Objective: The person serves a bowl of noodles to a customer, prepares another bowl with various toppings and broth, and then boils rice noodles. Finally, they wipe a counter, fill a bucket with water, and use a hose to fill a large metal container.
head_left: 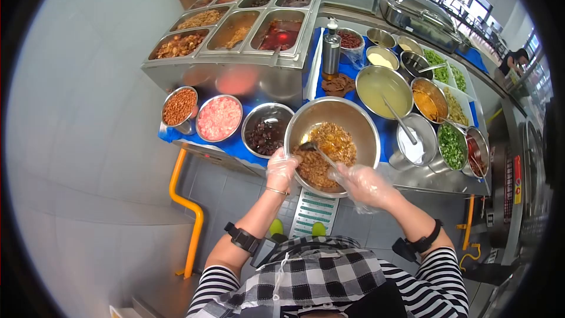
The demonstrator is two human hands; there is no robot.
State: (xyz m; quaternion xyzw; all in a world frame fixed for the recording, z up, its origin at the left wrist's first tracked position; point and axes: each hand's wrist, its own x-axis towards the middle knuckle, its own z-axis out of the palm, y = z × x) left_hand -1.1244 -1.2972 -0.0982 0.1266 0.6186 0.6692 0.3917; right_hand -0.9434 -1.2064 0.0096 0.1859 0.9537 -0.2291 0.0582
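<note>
We stood over a large steel mixing bowl of brown noodle mix. Our gloved left hand gripped the bowl's near rim; our gloved right hand, at its near right edge, closed around a metal spoon dipped into the food. Left of the bowl sat a smaller bowl of dark pieces

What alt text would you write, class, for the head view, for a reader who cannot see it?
A gloved right hand holds a spoon in a large steel bowl of mixed food, while the left hand grips its rim. Smaller bowls of toppings flank it.
</note>
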